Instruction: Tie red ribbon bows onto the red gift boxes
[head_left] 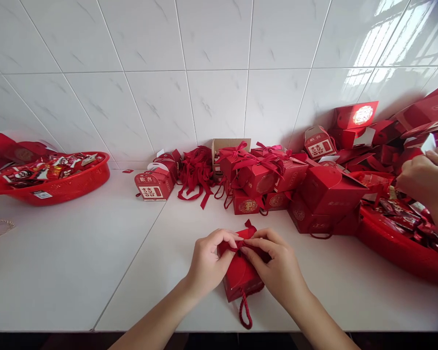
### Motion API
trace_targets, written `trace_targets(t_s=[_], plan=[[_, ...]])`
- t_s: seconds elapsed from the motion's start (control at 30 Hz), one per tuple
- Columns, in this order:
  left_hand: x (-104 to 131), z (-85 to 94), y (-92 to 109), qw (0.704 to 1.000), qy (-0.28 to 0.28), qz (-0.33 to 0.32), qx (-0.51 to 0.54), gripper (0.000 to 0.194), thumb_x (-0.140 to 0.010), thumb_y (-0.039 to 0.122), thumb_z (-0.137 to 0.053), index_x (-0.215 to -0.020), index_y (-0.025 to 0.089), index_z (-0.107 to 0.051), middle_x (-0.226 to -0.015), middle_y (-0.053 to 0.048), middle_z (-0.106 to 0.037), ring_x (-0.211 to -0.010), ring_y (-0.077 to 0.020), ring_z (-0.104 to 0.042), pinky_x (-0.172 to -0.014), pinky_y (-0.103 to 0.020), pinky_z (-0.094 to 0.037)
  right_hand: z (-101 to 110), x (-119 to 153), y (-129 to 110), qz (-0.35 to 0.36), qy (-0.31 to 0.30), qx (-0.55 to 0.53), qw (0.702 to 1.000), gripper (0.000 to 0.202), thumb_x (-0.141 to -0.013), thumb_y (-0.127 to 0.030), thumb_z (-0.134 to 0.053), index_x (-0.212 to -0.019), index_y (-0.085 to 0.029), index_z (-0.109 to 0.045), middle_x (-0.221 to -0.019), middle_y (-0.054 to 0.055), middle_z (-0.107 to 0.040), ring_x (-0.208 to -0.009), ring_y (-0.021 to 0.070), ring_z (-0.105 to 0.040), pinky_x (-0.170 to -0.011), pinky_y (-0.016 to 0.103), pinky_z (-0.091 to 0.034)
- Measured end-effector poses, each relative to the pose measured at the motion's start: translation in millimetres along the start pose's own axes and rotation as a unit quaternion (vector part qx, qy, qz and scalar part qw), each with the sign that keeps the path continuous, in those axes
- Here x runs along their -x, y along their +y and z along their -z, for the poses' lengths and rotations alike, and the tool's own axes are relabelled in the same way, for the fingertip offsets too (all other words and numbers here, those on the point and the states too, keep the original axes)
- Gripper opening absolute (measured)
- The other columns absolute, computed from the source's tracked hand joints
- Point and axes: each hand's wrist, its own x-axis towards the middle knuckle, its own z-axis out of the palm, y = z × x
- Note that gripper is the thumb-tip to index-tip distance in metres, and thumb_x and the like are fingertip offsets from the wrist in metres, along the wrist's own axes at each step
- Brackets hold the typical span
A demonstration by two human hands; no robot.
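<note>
In front of me on the white table stands a small red gift box [241, 272] with a rope handle [245, 311] hanging toward the front edge. Across its top runs a red ribbon [250, 227]. My left hand [213, 255] pinches the ribbon from the left, thumb and index finger closed. From the right, my right hand [275, 257] pinches the ribbon too, its fingertips close to those of my left hand. The middle of the ribbon is partly hidden by my fingers, so I cannot tell whether a knot is formed.
Behind the box are stacked ribboned red boxes [264, 177], a heap of loose ribbons [195, 170] and arched boxes [153, 187]. Red basins of wrapped sweets stand left [73, 182] and right [387, 243]. Another person's hand [425, 177] is over the right basin. Tiled wall behind.
</note>
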Motion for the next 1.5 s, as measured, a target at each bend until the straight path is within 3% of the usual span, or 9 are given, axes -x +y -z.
trace_targets(t_s=[0.13, 0.27, 0.5, 0.67, 0.8, 0.9, 1.03, 1.3, 1.5], plan=[[0, -1.0, 0, 1.000, -0.001, 0.000, 0.017, 0.014, -0.084, 0.011, -0.052, -0.075, 0.021, -0.055, -0.089, -0.003, -0.072, -0.093, -0.0180, -0.067, -0.085, -0.031, -0.053, -2, 1, 1, -0.065, 0.005, -0.029, 0.997, 0.019, -0.084, -0.033, -0.060, -0.080, -0.023, -0.076, -0.104, 0.011, -0.062, -0.095, 0.0253, -0.061, -0.081, 0.039, -0.052], [-2, -4.0, -2, 0.999, -0.001, -0.008, 0.033, 0.009, -0.088, 0.016, -0.052, -0.082, 0.021, -0.056, -0.091, -0.004, -0.071, -0.093, -0.0176, -0.067, -0.086, -0.031, -0.052, 1, -1, 1, -0.166, -0.037, -0.117, 0.978, 0.027, -0.081, -0.046, -0.063, -0.077, -0.021, -0.073, -0.134, 0.013, -0.049, -0.127, 0.0329, -0.044, -0.095, 0.045, -0.043], [-10, -3.2, -6, 0.999, -0.033, -0.022, 0.023, 0.010, -0.087, 0.013, -0.052, -0.080, 0.020, -0.054, -0.086, -0.004, -0.068, -0.084, -0.0159, -0.065, -0.078, -0.028, -0.052, 7, -3, -3, -0.209, -0.071, -0.177, 0.959, 0.040, -0.078, -0.059, -0.060, -0.070, -0.020, -0.064, -0.133, 0.013, -0.052, -0.140, 0.0303, -0.027, -0.103, 0.042, -0.034], [-11, -5.6, -9, 0.998, -0.051, -0.030, 0.033, 0.007, -0.088, 0.014, -0.052, -0.084, 0.020, -0.053, -0.087, -0.004, -0.067, -0.085, -0.0158, -0.065, -0.079, -0.029, -0.052, 7, -3, -5, -0.211, -0.111, -0.183, 0.954, 0.039, -0.080, -0.058, -0.060, -0.072, -0.020, -0.068, -0.135, 0.013, -0.051, -0.144, 0.0273, -0.017, -0.106, 0.040, -0.030], [-8, -7.6, -14, 0.998, 0.031, -0.039, 0.036, 0.024, -0.085, 0.017, -0.058, -0.106, 0.022, -0.048, -0.101, -0.005, -0.062, -0.097, -0.0174, -0.062, -0.088, -0.033, -0.051, 5, -1, -4, -0.242, -0.084, -0.242, 0.936, 0.036, -0.078, -0.055, -0.065, -0.076, -0.020, -0.072, -0.149, 0.010, -0.035, -0.139, 0.0309, -0.029, -0.101, 0.040, -0.037], [-4, -3.1, -10, 0.995, 0.078, -0.057, -0.028, 0.015, -0.083, 0.019, -0.061, -0.097, 0.021, -0.054, -0.097, -0.004, -0.060, -0.096, -0.0183, -0.059, -0.087, -0.035, -0.050, 3, 1, -2, -0.256, -0.063, -0.277, 0.924, 0.034, -0.076, -0.054, -0.067, -0.079, -0.021, -0.074, -0.151, 0.008, -0.032, -0.136, 0.0318, -0.034, -0.100, 0.041, -0.039], [-5, 7.1, 2, 0.992, -0.018, -0.081, -0.094, 0.005, -0.079, 0.018, -0.067, -0.083, 0.020, -0.067, -0.084, -0.003, -0.067, -0.089, -0.0191, -0.059, -0.081, -0.033, -0.051, 1, 3, -2, -0.246, -0.064, -0.273, 0.928, 0.033, -0.075, -0.055, -0.069, -0.082, -0.024, -0.076, -0.148, 0.007, -0.035, -0.137, 0.0307, -0.033, -0.105, 0.041, -0.036], [-12, 19.2, 5, 0.990, -0.072, -0.078, -0.094, 0.010, -0.080, 0.016, -0.067, -0.082, 0.022, -0.075, -0.081, -0.003, -0.074, -0.088, -0.0186, -0.063, -0.078, -0.031, -0.054, 17, 17, 0, -0.197, -0.098, -0.184, 0.958, 0.040, -0.082, -0.058, -0.057, -0.098, -0.025, -0.075, -0.142, 0.009, -0.045, -0.133, 0.0284, -0.040, -0.111, 0.045, -0.031], [-6, 29.2, 14, 0.973, -0.109, -0.146, -0.142, 0.013, -0.080, 0.011, -0.062, -0.085, 0.020, -0.071, -0.084, -0.002, -0.074, -0.093, -0.0203, -0.062, -0.086, -0.036, -0.050, 27, 24, 4, -0.069, -0.088, -0.029, 0.993, 0.023, -0.090, -0.035, -0.051, -0.104, -0.025, -0.067, -0.106, 0.008, -0.067, -0.102, 0.0232, -0.060, -0.091, 0.041, -0.047]])
